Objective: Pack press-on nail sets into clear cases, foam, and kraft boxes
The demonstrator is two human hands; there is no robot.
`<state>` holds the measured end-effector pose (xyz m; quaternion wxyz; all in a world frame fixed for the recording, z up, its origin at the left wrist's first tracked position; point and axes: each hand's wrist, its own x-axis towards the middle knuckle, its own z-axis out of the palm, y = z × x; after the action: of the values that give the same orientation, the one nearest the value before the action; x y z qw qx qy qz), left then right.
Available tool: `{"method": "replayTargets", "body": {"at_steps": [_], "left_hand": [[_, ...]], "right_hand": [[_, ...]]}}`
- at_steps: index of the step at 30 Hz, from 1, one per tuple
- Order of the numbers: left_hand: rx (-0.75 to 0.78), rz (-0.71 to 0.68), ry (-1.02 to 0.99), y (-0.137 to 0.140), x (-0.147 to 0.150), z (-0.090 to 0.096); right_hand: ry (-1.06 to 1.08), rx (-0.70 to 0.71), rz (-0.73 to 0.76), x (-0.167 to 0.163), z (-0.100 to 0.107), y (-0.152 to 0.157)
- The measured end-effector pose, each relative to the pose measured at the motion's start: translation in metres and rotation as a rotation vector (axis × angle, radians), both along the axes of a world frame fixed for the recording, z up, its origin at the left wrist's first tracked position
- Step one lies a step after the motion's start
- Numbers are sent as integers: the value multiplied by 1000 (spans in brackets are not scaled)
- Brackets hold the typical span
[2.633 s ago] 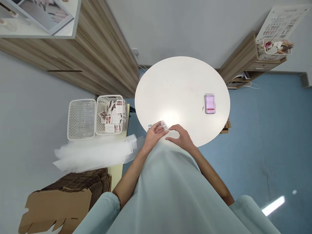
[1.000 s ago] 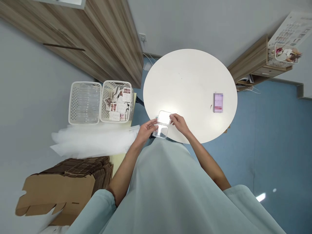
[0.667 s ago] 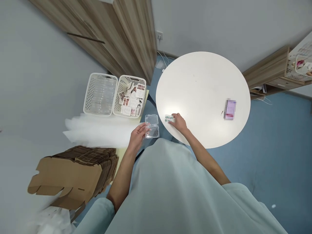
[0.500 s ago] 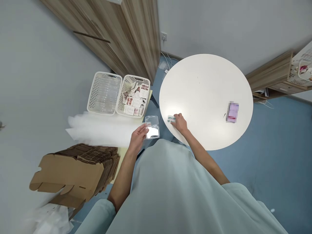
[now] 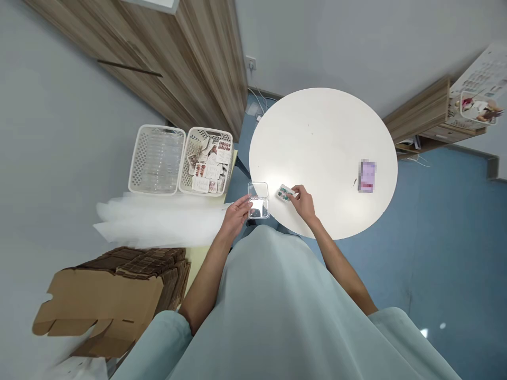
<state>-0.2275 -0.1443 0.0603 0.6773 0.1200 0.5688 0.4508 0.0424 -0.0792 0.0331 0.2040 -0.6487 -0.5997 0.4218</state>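
Observation:
My left hand point(image 5: 236, 215) grips a small clear plastic box point(image 5: 259, 208) by its left side. The hinged lid stands open, tilted away from me, and the box is at the table's near left edge. Between the thumb and fingers of my right hand point(image 5: 303, 202) is a white card of press-on nails point(image 5: 285, 193), with rows of teal and pale pieces. It is just right of the box, over the white round table point(image 5: 322, 137), apart from the box.
Left stand a basket of clear boxes point(image 5: 137, 158) and a basket of nail cards point(image 5: 206, 131). Nearer lie white foam sheets point(image 5: 158, 219) and flattened cardboard boxes point(image 5: 99, 295). A blurred purple item point(image 5: 367, 176) lies on the table's right. A wooden cabinet point(image 5: 198, 63) stands behind the baskets.
My view has shifted slightly to the right. The clear box and the nail card have both moved right in view, and the card is now turned and tilted. Both hands keep their hold.

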Motion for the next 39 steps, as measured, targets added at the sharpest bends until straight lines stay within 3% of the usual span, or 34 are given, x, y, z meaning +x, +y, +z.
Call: {"method": "replayTargets", "body": {"at_steps": [4, 7, 10, 25, 28, 31, 33, 36, 39], "left_hand": [[40, -82, -33, 11, 21, 1], [54, -130, -61, 16, 37, 4], [74, -164, -83, 21, 52, 6], [132, -257, -135, 23, 93, 32], [134, -262, -146, 22, 97, 36], [123, -276, -158, 20, 99, 41], [112, -291, -170, 18, 99, 44], [93, -313, -191, 14, 99, 45], [77, -325, -194, 10, 99, 40]], "right_hand": [[209, 41, -116, 15, 40, -8], [281, 46, -69, 16, 63, -15], [244, 60, 11, 16, 73, -19], [-96, 173, 228, 42, 89, -42], [-32, 184, 142, 47, 88, -42], [99, 191, -94, 56, 84, -34], [179, 123, -223, 63, 80, -25], [307, -36, -253, 68, 73, -13], [378, -75, -226, 65, 68, -7]]}}
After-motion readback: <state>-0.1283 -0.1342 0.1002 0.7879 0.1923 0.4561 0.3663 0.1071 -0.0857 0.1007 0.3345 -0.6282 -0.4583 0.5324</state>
